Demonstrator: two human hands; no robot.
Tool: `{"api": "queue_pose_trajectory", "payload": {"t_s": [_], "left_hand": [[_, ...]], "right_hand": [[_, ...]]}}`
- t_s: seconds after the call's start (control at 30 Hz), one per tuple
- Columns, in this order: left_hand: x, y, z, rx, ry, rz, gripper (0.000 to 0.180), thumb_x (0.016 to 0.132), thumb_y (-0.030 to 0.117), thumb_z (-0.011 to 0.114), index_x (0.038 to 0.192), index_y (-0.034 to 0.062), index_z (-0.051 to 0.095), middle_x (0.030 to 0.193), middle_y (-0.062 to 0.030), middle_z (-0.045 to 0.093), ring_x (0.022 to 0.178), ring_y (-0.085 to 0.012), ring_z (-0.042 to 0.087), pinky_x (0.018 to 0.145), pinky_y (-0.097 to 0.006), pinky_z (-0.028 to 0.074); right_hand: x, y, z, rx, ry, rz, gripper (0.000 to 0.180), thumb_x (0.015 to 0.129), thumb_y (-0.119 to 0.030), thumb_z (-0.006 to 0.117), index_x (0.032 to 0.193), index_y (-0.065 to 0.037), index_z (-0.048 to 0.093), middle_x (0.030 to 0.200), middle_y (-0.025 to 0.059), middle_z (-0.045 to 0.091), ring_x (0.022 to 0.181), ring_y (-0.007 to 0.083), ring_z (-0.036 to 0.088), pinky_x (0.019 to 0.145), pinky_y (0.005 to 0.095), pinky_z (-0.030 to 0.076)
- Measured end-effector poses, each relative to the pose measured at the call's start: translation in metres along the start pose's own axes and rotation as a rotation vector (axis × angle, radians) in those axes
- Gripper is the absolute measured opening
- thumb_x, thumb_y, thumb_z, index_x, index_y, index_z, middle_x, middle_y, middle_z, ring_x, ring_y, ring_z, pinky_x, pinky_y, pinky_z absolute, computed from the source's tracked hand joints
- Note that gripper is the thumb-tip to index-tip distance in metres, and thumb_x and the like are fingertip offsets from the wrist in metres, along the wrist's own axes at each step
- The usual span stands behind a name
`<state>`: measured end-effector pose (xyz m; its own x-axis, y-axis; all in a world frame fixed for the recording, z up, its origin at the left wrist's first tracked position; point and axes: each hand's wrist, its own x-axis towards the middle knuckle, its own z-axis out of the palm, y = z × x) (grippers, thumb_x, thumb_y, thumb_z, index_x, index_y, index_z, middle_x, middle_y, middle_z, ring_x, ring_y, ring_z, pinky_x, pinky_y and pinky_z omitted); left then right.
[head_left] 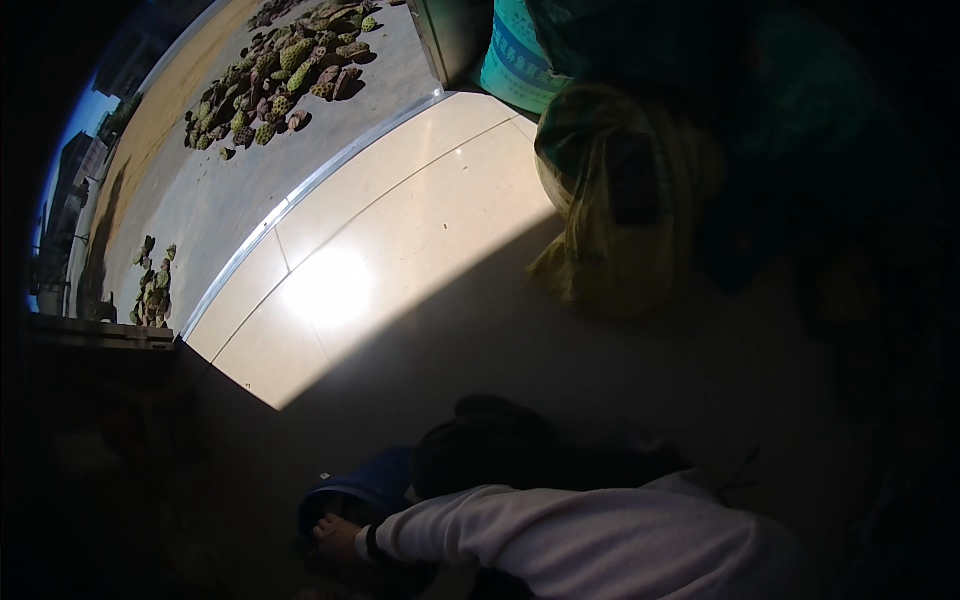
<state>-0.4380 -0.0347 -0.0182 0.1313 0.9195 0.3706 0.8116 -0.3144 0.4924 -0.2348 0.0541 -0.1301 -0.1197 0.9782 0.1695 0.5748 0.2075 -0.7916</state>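
My right hand (338, 537), with a dark band at the wrist, reaches from the lower right into the mouth of a blue bucket-like container (375, 482). The container seems tipped on its side on the floor. The fingers look bent inward; deep shadow hides what they hold, if anything. A pale long sleeve (600, 530) covers the arm. Just beyond the arm lies a black, bulky shape (500, 440), perhaps a trouser leg or shoe, too dark to tell. My left hand does not show.
Sunlight falls on the tiled floor (420, 190) by a metal door sill (290, 205). Outside lies a heap of green-brown seed pods (275, 85), with a smaller pile (153, 290) nearer. A yellowish woven sack (610, 230) and a turquoise printed bag (520, 60) stand at the upper right.
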Motion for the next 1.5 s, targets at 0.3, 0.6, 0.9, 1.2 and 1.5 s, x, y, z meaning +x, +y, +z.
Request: {"api": "queue_pose_trajectory", "payload": {"t_s": [0.3, 0.6, 0.9, 1.2, 1.5], "left_hand": [[0.004, 0.013, 0.002, 0.015, -0.030, 0.020, 0.069, 0.068, 0.024, 0.068, 0.133, 0.0091, 0.054, 0.140, -0.0351, 0.039, 0.127, -0.0530, 0.039, 0.106, -0.063, 0.029], [0.007, 0.022, 0.002, 0.025, -0.053, 0.036, 0.070, 0.067, 0.026, 0.068, 0.134, 0.0079, 0.053, 0.139, -0.0355, 0.039, 0.126, -0.0531, 0.040, 0.106, -0.063, 0.029], [0.011, 0.028, 0.002, 0.023, -0.067, 0.057, 0.072, 0.066, 0.027, 0.068, 0.134, 0.0067, 0.053, 0.138, -0.0359, 0.040, 0.126, -0.0533, 0.040, 0.106, -0.063, 0.030], [0.011, 0.032, 0.001, 0.022, -0.079, 0.078, 0.074, 0.066, 0.029, 0.067, 0.134, 0.0055, 0.052, 0.137, -0.0363, 0.041, 0.125, -0.0534, 0.041, 0.106, -0.064, 0.030], [0.011, 0.032, -0.001, 0.013, -0.080, 0.109, 0.075, 0.065, 0.030, 0.067, 0.134, 0.0043, 0.052, 0.136, -0.0367, 0.041, 0.125, -0.0535, 0.041, 0.105, -0.064, 0.030]], "right_hand": [[-0.003, 0.004, -0.006, -0.073, -0.086, -0.066, 0.019, 0.085, -0.025, 0.061, 0.092, -0.012, 0.073, 0.103, 0.0118, 0.063, 0.099, 0.0281, 0.056, 0.078, 0.0388, 0.042], [-0.007, 0.002, -0.008, -0.233, -0.063, -0.086, 0.024, 0.089, -0.025, 0.058, 0.103, -0.012, 0.072, 0.107, 0.0145, 0.064, 0.103, 0.0314, 0.057, 0.079, 0.0439, 0.043], [-0.010, -0.005, -0.042, -0.169, -0.342, -0.007, 0.032, 0.089, -0.027, 0.058, 0.109, -0.005, 0.070, 0.114, 0.0195, 0.064, 0.104, 0.0358, 0.059, 0.081, 0.0520, 0.044], [-0.014, -0.006, -0.050, -0.308, -0.317, -0.047, 0.032, 0.091, -0.026, 0.056, 0.109, -0.004, 0.070, 0.110, 0.0202, 0.065, 0.101, 0.0380, 0.059, 0.078, 0.0540, 0.046], [-0.007, -0.001, -0.042, -0.226, -0.354, 0.047, 0.030, 0.088, -0.025, 0.058, 0.107, -0.006, 0.071, 0.106, 0.0164, 0.067, 0.094, 0.0333, 0.065, 0.072, 0.0471, 0.054]]}}
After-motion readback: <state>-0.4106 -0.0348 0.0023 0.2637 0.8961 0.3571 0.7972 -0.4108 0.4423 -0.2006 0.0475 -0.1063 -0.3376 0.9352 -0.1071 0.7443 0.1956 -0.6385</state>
